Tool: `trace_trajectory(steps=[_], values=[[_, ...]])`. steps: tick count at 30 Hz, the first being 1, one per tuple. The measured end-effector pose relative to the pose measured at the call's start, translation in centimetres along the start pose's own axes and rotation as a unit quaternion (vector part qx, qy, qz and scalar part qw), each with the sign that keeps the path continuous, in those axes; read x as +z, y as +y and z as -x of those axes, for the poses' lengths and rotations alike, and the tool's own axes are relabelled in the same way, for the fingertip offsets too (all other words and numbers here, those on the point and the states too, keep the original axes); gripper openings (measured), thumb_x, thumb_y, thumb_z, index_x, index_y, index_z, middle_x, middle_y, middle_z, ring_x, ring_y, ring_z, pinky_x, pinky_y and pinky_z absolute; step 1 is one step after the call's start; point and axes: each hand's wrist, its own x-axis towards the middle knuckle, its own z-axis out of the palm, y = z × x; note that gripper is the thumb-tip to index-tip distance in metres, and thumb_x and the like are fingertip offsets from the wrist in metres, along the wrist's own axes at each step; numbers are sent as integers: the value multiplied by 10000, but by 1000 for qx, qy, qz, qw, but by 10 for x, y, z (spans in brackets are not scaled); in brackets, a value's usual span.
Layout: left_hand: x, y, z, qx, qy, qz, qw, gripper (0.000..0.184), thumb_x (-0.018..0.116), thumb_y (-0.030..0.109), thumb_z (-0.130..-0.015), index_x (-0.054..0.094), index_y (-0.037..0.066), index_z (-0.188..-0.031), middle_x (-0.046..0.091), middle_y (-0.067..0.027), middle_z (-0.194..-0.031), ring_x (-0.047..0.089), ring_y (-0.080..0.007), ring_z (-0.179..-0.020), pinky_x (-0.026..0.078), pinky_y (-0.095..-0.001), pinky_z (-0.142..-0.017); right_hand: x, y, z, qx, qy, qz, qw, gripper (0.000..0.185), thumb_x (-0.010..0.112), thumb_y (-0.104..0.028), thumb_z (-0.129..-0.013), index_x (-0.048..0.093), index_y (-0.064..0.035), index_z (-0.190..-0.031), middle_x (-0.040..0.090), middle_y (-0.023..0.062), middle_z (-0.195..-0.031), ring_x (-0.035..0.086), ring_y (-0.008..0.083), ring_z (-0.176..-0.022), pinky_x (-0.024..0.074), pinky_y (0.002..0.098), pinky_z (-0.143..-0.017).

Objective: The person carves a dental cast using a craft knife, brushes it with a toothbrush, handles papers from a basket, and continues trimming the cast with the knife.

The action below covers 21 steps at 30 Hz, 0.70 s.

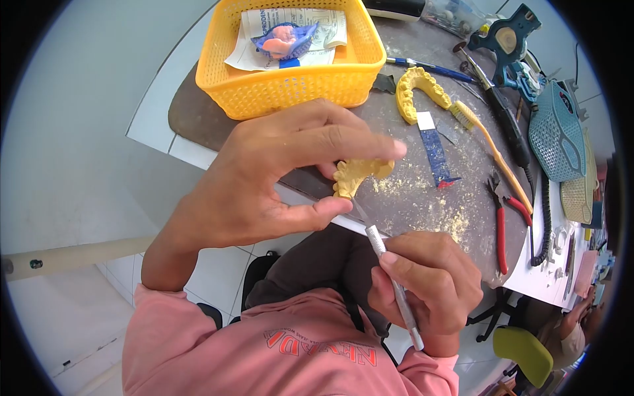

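Note:
My left hand point(284, 171) is closed around a yellow plaster dental model point(354, 177), thumb at its near end and fingers across its far side. Part of the model is hidden behind those fingers. In my right hand point(432, 280) is a slim silver craft knife point(396, 290), held like a pen. Its blade points up at the model's lower edge, close to my left thumb; whether it touches I cannot tell. Yellow shavings point(456, 221) lie scattered on the dark work mat point(396, 221) around the model.
A yellow basket point(290, 86) holding paper and a blue-pink piece stands at the back. Another yellow dental model point(422, 92), a toothbrush point(495, 148), red-handled pliers point(500, 228) and a black corded handpiece point(505, 119) lie rightward. Beyond are a blue basket point(555, 138) and another person point(574, 330).

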Motion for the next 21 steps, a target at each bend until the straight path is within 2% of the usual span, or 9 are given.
trace_trajectory(steps=[1,4,11,17,21], values=[[-1,0,0,25,-14,-28,999,542,773,-11,-689,663,52,-1215,648,-97,-1073,620,-159,-930,526,-268,-746,1,0,-1,0,-1,-4,1000,226,781,10,-710,651,-2,-895,669,115,-781,673,235,-640,548,308,-524],[1,-3,1,17,3,-19,1000,471,762,-5,-679,700,60,-1141,646,-98,-1073,620,-163,-914,518,-268,-722,4,3,0,-3,-6,-4,1000,229,782,21,-693,644,8,-875,663,117,-765,668,234,-634,548,306,-521],[0,-2,1,4,10,-2,1000,447,761,-8,-697,683,66,-1131,652,-100,-1099,628,-156,-915,518,-253,-722,7,6,0,-22,-11,9,1000,218,783,36,-669,639,17,-832,664,121,-762,666,230,-631,549,303,-515],[-4,-2,3,-12,-10,35,999,461,762,-34,-699,666,36,-1145,659,-118,-1142,631,-150,-963,503,-246,-784,8,7,0,-29,-6,10,1000,213,773,38,-659,646,21,-828,672,125,-789,668,225,-643,551,296,-520],[-6,-1,5,-61,-19,90,994,478,762,-50,-701,660,24,-1162,655,-113,-1148,616,-143,-1010,484,-245,-830,7,10,0,-57,-20,21,998,220,767,10,-662,659,28,-853,672,130,-796,670,230,-657,555,293,-532]])
